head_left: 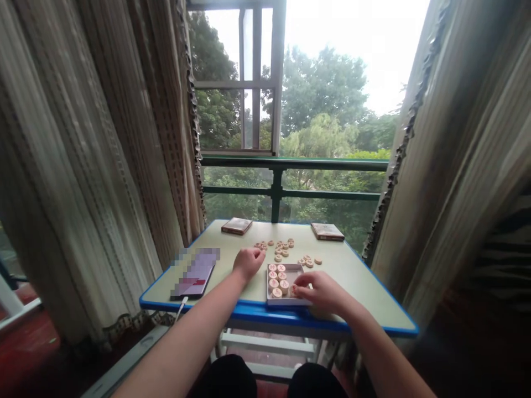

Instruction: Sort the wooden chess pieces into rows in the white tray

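A: What is in the box?

B: Seven round pieces (282,276) lie in two columns inside one shallow box (286,302), lower centre of the frame, at the near edge of a pale counter (357,298). An eighth piece (293,290) is toward the box's right side.

A: And the right hand?

B: The right hand (318,288), lower right of centre, has thumb and forefinger nearly together, pinching that eighth piece.

A: The left?

B: The left hand (249,262), near the centre, has its fingers curled inward beside more pieces; whether they grip anything cannot be told.

A: How many are scattered?

B: Loose pieces (277,258) form three groups at mid-frame, too overlapped for an exact count. Two flat cases, one left (237,225) and one right (327,232), lie along the far edge. One dark-edged device (201,271), partly pixelated, rests left of centre; one white cable (181,307) reaches its near end.
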Demonstrator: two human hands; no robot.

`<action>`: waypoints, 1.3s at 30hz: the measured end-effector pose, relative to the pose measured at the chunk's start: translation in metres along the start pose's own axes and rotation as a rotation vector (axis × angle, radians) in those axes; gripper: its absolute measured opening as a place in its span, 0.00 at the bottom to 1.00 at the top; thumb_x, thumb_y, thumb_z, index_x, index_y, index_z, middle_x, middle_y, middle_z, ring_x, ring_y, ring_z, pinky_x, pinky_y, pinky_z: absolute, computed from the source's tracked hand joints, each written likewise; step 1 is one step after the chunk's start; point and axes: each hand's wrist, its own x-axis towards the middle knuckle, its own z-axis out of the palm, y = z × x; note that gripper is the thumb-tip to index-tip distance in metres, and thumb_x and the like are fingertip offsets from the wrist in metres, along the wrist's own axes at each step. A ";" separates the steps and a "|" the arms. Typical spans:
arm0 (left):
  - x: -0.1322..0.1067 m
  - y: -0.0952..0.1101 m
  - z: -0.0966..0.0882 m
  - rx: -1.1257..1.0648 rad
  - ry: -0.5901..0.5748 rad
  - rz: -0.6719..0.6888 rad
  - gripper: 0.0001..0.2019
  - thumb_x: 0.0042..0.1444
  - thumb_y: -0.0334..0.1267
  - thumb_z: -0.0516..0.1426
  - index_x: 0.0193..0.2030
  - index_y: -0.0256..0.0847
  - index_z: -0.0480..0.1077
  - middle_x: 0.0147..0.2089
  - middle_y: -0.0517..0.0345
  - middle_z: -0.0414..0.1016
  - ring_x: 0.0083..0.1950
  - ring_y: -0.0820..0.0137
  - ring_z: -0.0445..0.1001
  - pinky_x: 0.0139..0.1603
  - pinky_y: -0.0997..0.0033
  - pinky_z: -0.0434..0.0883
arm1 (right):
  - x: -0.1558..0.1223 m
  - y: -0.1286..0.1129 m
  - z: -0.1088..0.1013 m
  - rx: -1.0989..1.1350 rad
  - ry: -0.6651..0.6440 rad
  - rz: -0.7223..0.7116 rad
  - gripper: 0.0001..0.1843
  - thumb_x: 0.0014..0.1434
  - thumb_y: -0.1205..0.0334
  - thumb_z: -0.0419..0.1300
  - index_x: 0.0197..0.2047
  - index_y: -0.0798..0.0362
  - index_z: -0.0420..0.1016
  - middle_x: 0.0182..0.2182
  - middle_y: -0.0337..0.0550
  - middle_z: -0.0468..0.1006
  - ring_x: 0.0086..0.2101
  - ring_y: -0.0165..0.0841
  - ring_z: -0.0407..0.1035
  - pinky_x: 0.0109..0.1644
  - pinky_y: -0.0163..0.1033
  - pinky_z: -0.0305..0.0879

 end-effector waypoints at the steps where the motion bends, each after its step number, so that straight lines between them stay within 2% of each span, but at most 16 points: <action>1: 0.000 0.001 0.000 0.021 -0.013 0.019 0.19 0.55 0.45 0.49 0.19 0.39 0.69 0.22 0.55 0.72 0.27 0.70 0.69 0.30 0.73 0.57 | 0.000 0.000 -0.001 -0.017 -0.006 -0.001 0.15 0.53 0.56 0.55 0.35 0.55 0.79 0.33 0.46 0.80 0.34 0.36 0.71 0.38 0.37 0.63; 6: 0.003 0.002 0.002 0.059 0.009 0.005 0.19 0.56 0.44 0.48 0.20 0.39 0.70 0.24 0.53 0.74 0.29 0.70 0.69 0.30 0.73 0.56 | 0.005 0.005 -0.007 -0.107 -0.074 -0.048 0.14 0.54 0.59 0.55 0.36 0.55 0.80 0.35 0.48 0.78 0.35 0.36 0.70 0.40 0.37 0.62; 9: 0.003 0.002 0.003 0.077 0.026 0.040 0.19 0.56 0.45 0.48 0.20 0.39 0.69 0.23 0.53 0.74 0.27 0.71 0.69 0.30 0.73 0.56 | 0.009 0.009 -0.009 -0.140 -0.100 -0.103 0.14 0.55 0.59 0.54 0.35 0.54 0.81 0.34 0.48 0.76 0.36 0.36 0.68 0.42 0.38 0.61; 15: 0.002 -0.001 0.007 0.017 0.102 0.064 0.19 0.54 0.44 0.49 0.17 0.39 0.67 0.19 0.55 0.70 0.24 0.72 0.66 0.28 0.72 0.56 | 0.013 0.009 -0.018 -0.280 -0.005 -0.129 0.15 0.55 0.53 0.56 0.38 0.50 0.80 0.40 0.51 0.72 0.44 0.42 0.63 0.50 0.46 0.57; 21: 0.005 -0.004 0.008 -0.043 0.134 0.028 0.19 0.54 0.45 0.50 0.16 0.39 0.67 0.16 0.58 0.67 0.21 0.73 0.64 0.26 0.73 0.55 | 0.029 0.010 -0.029 -0.257 -0.259 -0.248 0.09 0.50 0.55 0.61 0.34 0.46 0.81 0.34 0.45 0.71 0.41 0.39 0.62 0.55 0.49 0.51; 24: 0.005 -0.003 0.007 -0.049 0.137 0.027 0.19 0.53 0.44 0.51 0.16 0.38 0.67 0.17 0.58 0.68 0.21 0.74 0.64 0.26 0.73 0.56 | 0.038 0.015 -0.030 -0.258 -0.302 -0.245 0.09 0.48 0.54 0.63 0.32 0.47 0.81 0.33 0.45 0.70 0.42 0.41 0.61 0.54 0.48 0.52; 30: 0.004 -0.001 0.006 -0.042 0.125 0.041 0.19 0.54 0.44 0.50 0.16 0.38 0.66 0.16 0.59 0.66 0.20 0.75 0.62 0.25 0.73 0.55 | 0.042 0.025 -0.029 -0.229 -0.328 -0.221 0.12 0.47 0.53 0.62 0.37 0.45 0.80 0.35 0.44 0.70 0.43 0.41 0.61 0.54 0.49 0.52; 34: 0.003 0.000 0.006 -0.044 0.116 0.053 0.19 0.54 0.44 0.51 0.16 0.38 0.66 0.15 0.60 0.65 0.20 0.75 0.62 0.25 0.74 0.55 | 0.040 0.024 -0.027 -0.204 -0.326 -0.262 0.15 0.48 0.58 0.62 0.41 0.43 0.79 0.36 0.43 0.71 0.42 0.39 0.61 0.52 0.47 0.54; 39: 0.003 0.001 0.006 -0.042 0.111 0.052 0.19 0.53 0.44 0.51 0.16 0.38 0.66 0.15 0.60 0.65 0.20 0.75 0.62 0.25 0.73 0.55 | 0.041 0.020 -0.027 -0.160 -0.332 -0.315 0.10 0.48 0.64 0.62 0.36 0.47 0.80 0.35 0.42 0.72 0.38 0.36 0.62 0.49 0.42 0.57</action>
